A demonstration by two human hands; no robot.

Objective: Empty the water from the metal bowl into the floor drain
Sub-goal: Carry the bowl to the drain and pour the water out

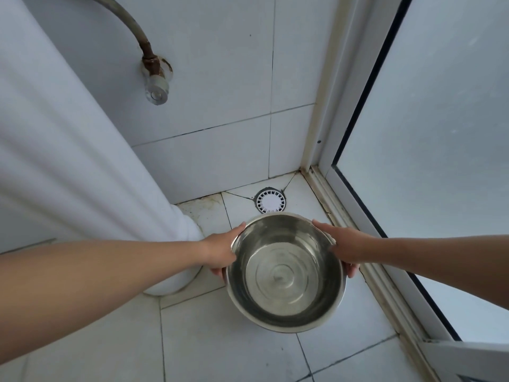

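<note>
A round metal bowl (285, 271) with shallow rippling water in it hangs above the white tiled floor, held roughly level. My left hand (221, 252) grips its left rim and my right hand (345, 248) grips its right rim, fingers curled under the edge. The floor drain (270, 201), a round white slotted cover, lies in the floor corner just beyond the bowl's far rim.
A white ribbed pedestal column (82, 161) fills the left side, its foot close to my left hand. A rusty hose and valve (155, 78) stick out of the tiled wall. A frosted glass door (440, 161) and its frame run along the right.
</note>
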